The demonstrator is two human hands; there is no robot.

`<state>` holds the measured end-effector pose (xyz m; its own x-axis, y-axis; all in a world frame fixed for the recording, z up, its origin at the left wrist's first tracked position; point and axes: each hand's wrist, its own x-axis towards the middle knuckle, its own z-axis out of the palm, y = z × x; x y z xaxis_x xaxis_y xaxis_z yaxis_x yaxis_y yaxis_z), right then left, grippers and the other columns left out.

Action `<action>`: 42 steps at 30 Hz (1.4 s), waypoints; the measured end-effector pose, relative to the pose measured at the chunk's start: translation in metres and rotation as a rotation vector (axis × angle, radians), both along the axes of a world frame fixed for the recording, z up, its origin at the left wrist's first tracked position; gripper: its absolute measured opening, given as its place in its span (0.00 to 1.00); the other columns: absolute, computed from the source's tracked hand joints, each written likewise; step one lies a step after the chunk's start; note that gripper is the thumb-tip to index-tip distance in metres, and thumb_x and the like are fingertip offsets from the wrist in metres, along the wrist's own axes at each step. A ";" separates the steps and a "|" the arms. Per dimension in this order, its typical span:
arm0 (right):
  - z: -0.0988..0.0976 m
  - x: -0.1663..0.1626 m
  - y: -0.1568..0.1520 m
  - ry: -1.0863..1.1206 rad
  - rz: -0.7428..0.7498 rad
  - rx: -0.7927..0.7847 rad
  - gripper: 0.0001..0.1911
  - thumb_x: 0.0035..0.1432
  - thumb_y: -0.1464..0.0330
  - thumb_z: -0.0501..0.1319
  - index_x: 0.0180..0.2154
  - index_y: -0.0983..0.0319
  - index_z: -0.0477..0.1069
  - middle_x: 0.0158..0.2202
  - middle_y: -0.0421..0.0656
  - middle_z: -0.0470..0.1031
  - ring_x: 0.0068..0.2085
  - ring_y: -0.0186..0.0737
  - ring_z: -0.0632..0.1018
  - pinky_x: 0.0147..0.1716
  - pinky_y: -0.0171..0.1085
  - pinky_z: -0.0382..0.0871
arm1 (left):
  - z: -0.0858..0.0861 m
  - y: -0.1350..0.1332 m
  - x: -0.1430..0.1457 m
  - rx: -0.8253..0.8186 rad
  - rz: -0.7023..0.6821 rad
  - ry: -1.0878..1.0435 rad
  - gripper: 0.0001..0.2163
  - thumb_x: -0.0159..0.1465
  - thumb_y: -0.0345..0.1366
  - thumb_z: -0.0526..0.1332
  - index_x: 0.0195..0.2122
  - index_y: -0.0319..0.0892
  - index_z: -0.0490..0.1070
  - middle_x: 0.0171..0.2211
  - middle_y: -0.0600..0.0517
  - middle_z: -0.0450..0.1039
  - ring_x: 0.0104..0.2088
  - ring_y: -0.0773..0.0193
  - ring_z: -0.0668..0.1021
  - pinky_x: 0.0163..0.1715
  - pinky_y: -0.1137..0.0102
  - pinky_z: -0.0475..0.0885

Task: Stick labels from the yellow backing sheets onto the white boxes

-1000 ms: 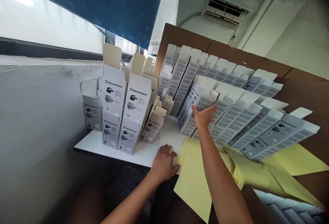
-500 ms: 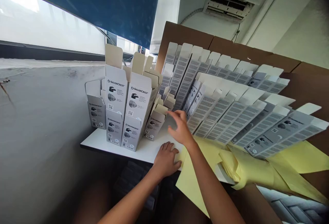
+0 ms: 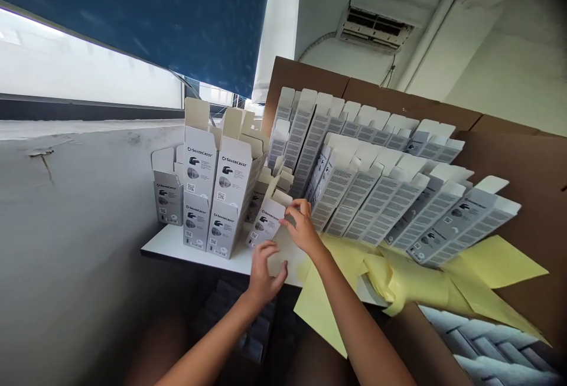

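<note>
On the white bench, at its near edge, the right hand pinches the top flap of a small carton that leans among the opened cartons, thumb & fingers closed on the upper right corner. The left hand hovers just below it, fingers spread & loose, gripping nothing, close to the carton's bottom end but apparently not touching.

Handling, as a judgement: the carton looks like thin printed card w/ its top flaps open, prob. empty, so very light and easy to crush. The flaps are the weak part; a pull on one flap alone could bend or tear it. Better hold would be across the two broad printed faces near mid-body, or along the folded edges, where the card is stiffest. The print looks smooth, maybe a bit slick, so a light pinch w/ both hands beats squeezing.

Around it: two taller erected cartons stand upright just to the left, tops open, w/ another shorter one further left. To the right, rows of flat cartons fan out overlapping, leaning on brown cardboard. Yellow paper sheets lie under the fan and hang over the bench's near side.
</note>
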<state>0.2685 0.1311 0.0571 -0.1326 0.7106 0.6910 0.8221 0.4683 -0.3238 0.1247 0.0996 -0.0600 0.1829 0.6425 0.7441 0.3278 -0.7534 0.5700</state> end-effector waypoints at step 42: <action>-0.189 -0.094 -0.300 1.402 -0.484 -0.290 0.44 0.51 0.60 0.66 0.67 0.53 0.53 0.35 0.41 0.83 0.36 0.47 0.83 0.39 0.44 0.77 | -0.043 -0.101 -0.045 -1.281 -0.685 -0.256 0.23 0.60 0.48 0.68 0.51 0.40 0.73 0.45 0.44 0.81 0.40 0.54 0.83 0.42 0.63 0.77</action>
<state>0.1743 -0.1693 -0.1320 0.7755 0.6213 -0.1123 -0.1702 0.0345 -0.9848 0.0792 -0.0009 -0.1033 0.6693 0.7172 -0.1938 -0.0868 0.3346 0.9384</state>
